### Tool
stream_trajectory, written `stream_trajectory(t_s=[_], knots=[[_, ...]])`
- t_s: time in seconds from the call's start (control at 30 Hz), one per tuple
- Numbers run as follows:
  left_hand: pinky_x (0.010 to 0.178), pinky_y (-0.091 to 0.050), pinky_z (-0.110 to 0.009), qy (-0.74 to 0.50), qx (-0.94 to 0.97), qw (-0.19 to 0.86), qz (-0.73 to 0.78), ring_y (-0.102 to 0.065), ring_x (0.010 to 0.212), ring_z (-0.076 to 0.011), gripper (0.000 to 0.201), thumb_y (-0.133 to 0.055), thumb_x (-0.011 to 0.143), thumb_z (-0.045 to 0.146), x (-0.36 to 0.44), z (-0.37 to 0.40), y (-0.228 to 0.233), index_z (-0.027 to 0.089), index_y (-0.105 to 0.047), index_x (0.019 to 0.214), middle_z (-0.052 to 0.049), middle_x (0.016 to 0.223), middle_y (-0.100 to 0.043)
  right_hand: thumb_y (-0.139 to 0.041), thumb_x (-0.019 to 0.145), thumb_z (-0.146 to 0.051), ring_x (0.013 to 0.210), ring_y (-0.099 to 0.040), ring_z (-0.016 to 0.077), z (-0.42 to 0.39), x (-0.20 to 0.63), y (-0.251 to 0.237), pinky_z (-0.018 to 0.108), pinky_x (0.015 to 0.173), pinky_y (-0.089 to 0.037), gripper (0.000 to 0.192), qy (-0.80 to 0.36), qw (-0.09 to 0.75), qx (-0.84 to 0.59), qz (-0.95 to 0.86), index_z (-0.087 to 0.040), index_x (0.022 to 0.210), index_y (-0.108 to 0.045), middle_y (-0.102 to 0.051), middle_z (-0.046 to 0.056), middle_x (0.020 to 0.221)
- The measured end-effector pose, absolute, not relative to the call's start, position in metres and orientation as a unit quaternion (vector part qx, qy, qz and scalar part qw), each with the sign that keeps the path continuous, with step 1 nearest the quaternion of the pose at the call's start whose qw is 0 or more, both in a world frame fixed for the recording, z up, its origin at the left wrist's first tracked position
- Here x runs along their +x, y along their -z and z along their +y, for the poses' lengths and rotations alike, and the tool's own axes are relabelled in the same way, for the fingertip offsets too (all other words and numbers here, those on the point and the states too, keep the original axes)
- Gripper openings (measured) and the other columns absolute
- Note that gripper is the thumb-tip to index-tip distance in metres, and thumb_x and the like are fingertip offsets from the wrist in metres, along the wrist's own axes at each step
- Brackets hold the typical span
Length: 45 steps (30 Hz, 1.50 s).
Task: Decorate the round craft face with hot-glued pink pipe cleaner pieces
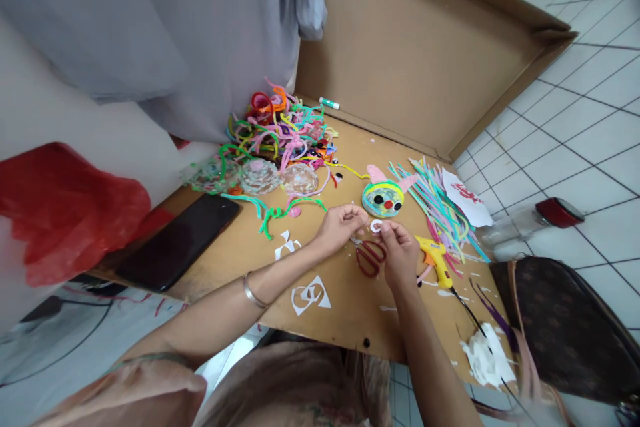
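Between finger and thumb of my right hand (pixel 400 255) is a small white paper ring (pixel 377 225). My left hand (pixel 345 223) is close beside it, fingertips pinched together; whatever they hold is too small to make out. Just beyond the hands lies a round animal face (pixel 383 200) with pink ears, black eyes and a red nose. Red-handled scissors (pixel 370 259) rest on the table under my hands, their blades partly hidden. A yellow glue gun (pixel 436 259) lies right of my right hand. Cut white paper scraps (pixel 311 295) are nearer to me on the left.
A tangled heap of pipe cleaners (pixel 285 127) fills the back left, with clear round discs (pixel 299 179) before it. Straight pipe cleaners (pixel 440 203) lie at right. A black phone (pixel 180 240), a glue stick (pixel 329 103), a bottle (pixel 530 223) and a brown bag (pixel 565 327) surround the work.
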<state>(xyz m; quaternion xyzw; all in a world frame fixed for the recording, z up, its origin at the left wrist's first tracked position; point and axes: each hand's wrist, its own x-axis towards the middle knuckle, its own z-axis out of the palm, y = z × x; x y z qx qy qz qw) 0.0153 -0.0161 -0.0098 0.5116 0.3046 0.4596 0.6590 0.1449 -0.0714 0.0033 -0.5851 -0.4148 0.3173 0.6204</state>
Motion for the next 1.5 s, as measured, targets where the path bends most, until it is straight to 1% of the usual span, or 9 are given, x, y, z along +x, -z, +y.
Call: stream_trajectory(t_s=[0.1,0.2,0.3,0.37,0.47,0.7,1.0,1.33,1.5], knots=[[0.058,-0.044,-0.022,-0.479,0.496,0.643,0.334,-0.060,0.062,-0.0093,0.027,-0.062,0.079,0.032,0.015,-0.013,0.013,0.014,-0.063,0.100,-0.009,0.099,-0.071,-0.074,0.069,-0.050,0.059,-0.056,0.0118,-0.068,0.149,-0.001,0.026,0.059,-0.046,0.034,-0.369,0.625,-0.562,-0.397,-0.017,0.076,-0.070,-0.067,0.001,0.068],[0.065,-0.047,-0.024,-0.512,0.523,0.578,0.363,-0.060,0.070,-0.0095,0.046,-0.069,0.074,0.029,0.013,-0.014,0.012,0.019,-0.060,0.118,-0.010,0.124,-0.064,-0.075,0.068,-0.050,0.061,-0.054,0.0114,-0.066,0.151,-0.003,0.026,0.061,-0.045,0.034,-0.371,0.618,-0.565,-0.403,-0.017,0.077,-0.070,-0.066,0.001,0.070],[0.068,-0.047,-0.025,-0.460,0.565,0.606,0.319,-0.060,0.072,-0.0123,0.037,-0.071,0.074,0.041,0.013,-0.014,0.008,0.015,-0.068,0.100,-0.007,0.098,-0.072,-0.073,0.070,-0.049,0.061,-0.052,0.0117,-0.065,0.152,-0.009,0.026,0.060,-0.045,0.032,-0.333,0.605,-0.574,-0.439,-0.018,0.077,-0.070,-0.062,-0.001,0.065],[0.064,-0.045,-0.023,-0.431,0.552,0.651,0.292,-0.058,0.065,-0.0115,0.039,-0.073,0.071,0.049,0.016,-0.013,0.004,0.013,-0.069,0.083,-0.004,0.076,-0.069,-0.070,0.072,-0.048,0.059,-0.051,0.0120,-0.063,0.153,-0.013,0.026,0.059,-0.044,0.031,-0.310,0.596,-0.576,-0.466,-0.018,0.076,-0.069,-0.059,-0.002,0.061],[0.055,-0.040,-0.020,-0.438,0.501,0.687,0.292,-0.052,0.055,-0.0079,0.044,-0.079,0.061,0.053,0.023,-0.008,-0.001,0.013,-0.066,0.074,0.000,0.063,-0.064,-0.068,0.073,-0.048,0.057,-0.051,0.0125,-0.058,0.157,-0.017,0.026,0.058,-0.044,0.030,-0.291,0.590,-0.577,-0.484,-0.018,0.074,-0.067,-0.059,-0.002,0.059],[0.047,-0.038,-0.017,-0.452,0.444,0.690,0.350,-0.052,0.051,-0.0060,0.033,-0.081,0.058,0.039,0.041,0.016,-0.010,0.013,-0.066,0.072,-0.001,0.063,-0.064,-0.063,0.074,-0.044,0.064,-0.058,0.0160,-0.030,0.167,-0.022,0.030,0.064,-0.046,0.027,-0.211,0.574,-0.608,-0.507,-0.018,0.077,-0.067,-0.069,0.003,0.072],[0.041,-0.037,-0.015,-0.450,0.409,0.701,0.373,-0.047,0.044,-0.0034,0.012,-0.068,0.073,0.019,0.055,0.025,-0.010,0.013,-0.061,0.067,0.003,0.057,-0.058,-0.057,0.078,-0.035,0.061,-0.052,0.0173,-0.010,0.169,-0.033,0.030,0.063,-0.037,0.021,-0.006,0.405,-0.712,-0.574,-0.018,0.070,-0.067,-0.066,0.005,0.067],[0.037,-0.032,-0.015,-0.444,0.423,0.677,0.408,-0.043,0.039,-0.0027,0.015,-0.062,0.078,0.015,0.058,0.036,-0.002,0.013,-0.058,0.063,0.004,0.054,-0.056,-0.055,0.078,-0.032,0.063,-0.053,0.0190,0.003,0.170,-0.034,0.029,0.061,-0.033,0.018,0.063,0.317,-0.730,-0.602,-0.020,0.070,-0.065,-0.067,0.006,0.071],[0.037,-0.030,-0.015,-0.428,0.418,0.683,0.419,-0.041,0.037,-0.0022,0.021,-0.062,0.080,0.016,0.059,0.035,0.000,0.014,-0.055,0.060,0.005,0.050,-0.053,-0.053,0.078,-0.027,0.060,-0.051,0.0183,0.001,0.169,-0.034,0.029,0.059,-0.032,0.015,0.076,0.325,-0.719,-0.610,-0.020,0.075,-0.066,-0.066,0.005,0.068]])
